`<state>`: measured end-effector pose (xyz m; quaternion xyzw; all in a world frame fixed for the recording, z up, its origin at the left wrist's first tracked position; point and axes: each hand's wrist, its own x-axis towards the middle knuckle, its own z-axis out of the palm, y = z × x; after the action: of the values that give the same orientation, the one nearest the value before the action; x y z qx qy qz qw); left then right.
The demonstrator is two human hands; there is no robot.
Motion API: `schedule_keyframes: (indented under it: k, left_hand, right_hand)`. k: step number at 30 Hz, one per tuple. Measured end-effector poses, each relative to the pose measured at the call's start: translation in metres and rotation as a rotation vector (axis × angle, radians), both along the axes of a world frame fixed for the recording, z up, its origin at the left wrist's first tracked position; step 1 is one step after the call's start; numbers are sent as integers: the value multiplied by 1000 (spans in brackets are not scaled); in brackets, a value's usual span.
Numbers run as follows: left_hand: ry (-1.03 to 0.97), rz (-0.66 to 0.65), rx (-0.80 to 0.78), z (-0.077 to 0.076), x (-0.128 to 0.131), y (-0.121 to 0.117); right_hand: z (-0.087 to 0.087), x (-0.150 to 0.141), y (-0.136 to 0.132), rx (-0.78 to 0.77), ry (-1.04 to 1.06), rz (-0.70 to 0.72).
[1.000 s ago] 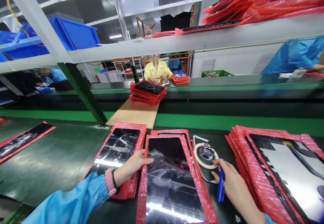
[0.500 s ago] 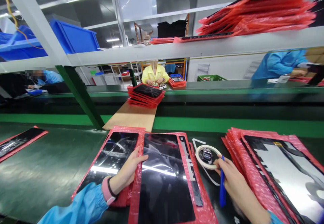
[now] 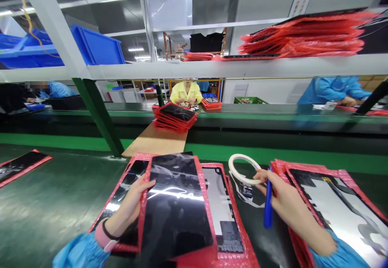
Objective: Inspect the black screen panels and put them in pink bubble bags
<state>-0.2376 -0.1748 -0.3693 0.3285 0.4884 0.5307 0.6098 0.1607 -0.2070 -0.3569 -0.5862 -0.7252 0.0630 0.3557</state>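
My left hand [image 3: 131,204] grips the left edge of a black screen panel [image 3: 177,207] backed by red bubble wrap, lifted and tilted. Beneath it lies another panel [image 3: 216,201] on red bubble wrap, its silver back partly covered. My right hand [image 3: 286,201] pinches a roll of white tape [image 3: 231,167], raised off the bench. A blue stick-like tool [image 3: 268,207] is also held in that hand, hanging downward. Under the tape roll are a small shiny metallic object [image 3: 247,190] and a loose white strip. A further black panel [image 3: 110,203] lies by my left wrist.
Silver-backed panels in red wrap [image 3: 336,203] are stacked on the right. A wooden board [image 3: 142,140] bridges to the far bench, with a panel stack [image 3: 176,118] on it. A shelf beam [image 3: 194,69] crosses above. A person in yellow [image 3: 186,93] sits opposite.
My left hand has lifted the black panel and shifted it left, exposing the silver-backed one beneath. My right hand has raised the tape roll off the small metallic object.
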Motion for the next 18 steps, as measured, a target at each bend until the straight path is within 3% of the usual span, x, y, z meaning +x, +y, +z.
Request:
schedule_keyframes:
  k: [5,11,14,18]
  left_hand:
    - [-37,49,17,5,-56,9]
    - [-14,16,10,-14,-119,21]
    - [-25,-36,20,-18,-135,27]
    - [-68,-135,12,-17,-135,39]
  right_hand:
    - [66,-10,2,140,79,-14]
    - [153,-37,27,272,238,124]
    - [188,-45,48,384,169,123]
    - [221,-49,78,487,99,124]
